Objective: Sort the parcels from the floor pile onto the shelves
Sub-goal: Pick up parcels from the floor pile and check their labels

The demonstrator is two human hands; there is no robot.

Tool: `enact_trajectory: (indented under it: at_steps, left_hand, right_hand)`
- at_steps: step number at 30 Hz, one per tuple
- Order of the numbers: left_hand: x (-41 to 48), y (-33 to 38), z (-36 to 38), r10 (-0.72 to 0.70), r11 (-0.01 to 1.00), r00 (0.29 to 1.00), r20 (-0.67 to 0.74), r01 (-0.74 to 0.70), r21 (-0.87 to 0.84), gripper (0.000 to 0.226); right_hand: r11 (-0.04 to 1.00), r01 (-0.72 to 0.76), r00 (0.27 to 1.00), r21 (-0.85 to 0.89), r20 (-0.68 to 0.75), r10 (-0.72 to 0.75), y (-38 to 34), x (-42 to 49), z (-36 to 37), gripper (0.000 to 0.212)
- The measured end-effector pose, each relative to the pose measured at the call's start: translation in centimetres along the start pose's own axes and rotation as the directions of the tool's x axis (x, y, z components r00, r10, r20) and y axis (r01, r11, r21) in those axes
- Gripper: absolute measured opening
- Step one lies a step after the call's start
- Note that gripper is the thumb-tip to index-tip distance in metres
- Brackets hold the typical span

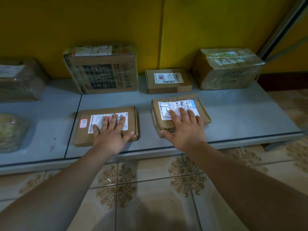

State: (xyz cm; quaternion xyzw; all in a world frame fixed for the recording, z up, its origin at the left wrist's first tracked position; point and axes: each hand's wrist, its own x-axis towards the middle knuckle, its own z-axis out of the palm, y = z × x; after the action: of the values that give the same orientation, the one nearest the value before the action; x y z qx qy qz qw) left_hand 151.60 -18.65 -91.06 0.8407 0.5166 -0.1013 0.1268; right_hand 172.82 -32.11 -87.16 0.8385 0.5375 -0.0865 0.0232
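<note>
Two hands: both reach out over the shelf, palms down, each on its own parcel.
Left hand [110,135]: fingers straight and spread, lying flat on the white label of the flat parcel [82,136]. It presses or rests there, with nothing gripped.
Right hand [185,129]: also released, with fingers splayed across the label of the crumpled parcel [155,114] and the thumb out at its near left corner.
Flat parcel: lies on the front of the grey shelf [233,117], left of centre, close to the edge. It carries a small red-bordered sticker beside the label.
Crumpled parcel: front of the same shelf, just to the right of the flat one but apart from it. Its cardboard is creased.
Back row: a tall printed box [101,75], a small labelled box [168,80] and a tape-wrapped box [228,69] stand against the yellow wall [100,22], none touching another.
Far left: a wrapped box [16,80] and a soft bag [10,132], both too blurred to read.
Floor: patterned tiles [150,189] under both forearms (no parcels on the stretch I can see).
</note>
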Motion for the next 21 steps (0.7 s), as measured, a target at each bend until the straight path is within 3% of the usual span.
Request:
enact_trajectory:
  at_steps: [7,12,17,21]
  left_hand:
    - [0.0,0.0,0.0,-0.004,1.000,1.000,-0.009,0.004,-0.017,0.073]
    - [0.0,-0.2,-1.5,0.001,0.993,0.998,0.070,0.007,-0.119,0.077]
    - [-4.9,0.8,-8.1,0.012,0.948,0.993,0.115,0.025,-0.318,0.079]
    - [-12.8,2.1,-16.6,0.128,0.950,0.975,0.182,-0.068,-0.305,0.073]
  right_hand:
    - [0.996,-0.078,0.995,0.043,-0.055,0.080,-1.8,0.7,0.7,0.082]
    - [0.996,-0.070,0.997,0.045,0.034,0.069,-1.6,0.9,-0.9,0.086]
    - [0.997,-0.071,0.981,0.044,0.187,0.062,-1.2,-2.3,-8.5,0.088]
    - [0.996,-0.084,0.964,0.028,0.256,0.074,-1.7,-7.9,-17.9,0.074]
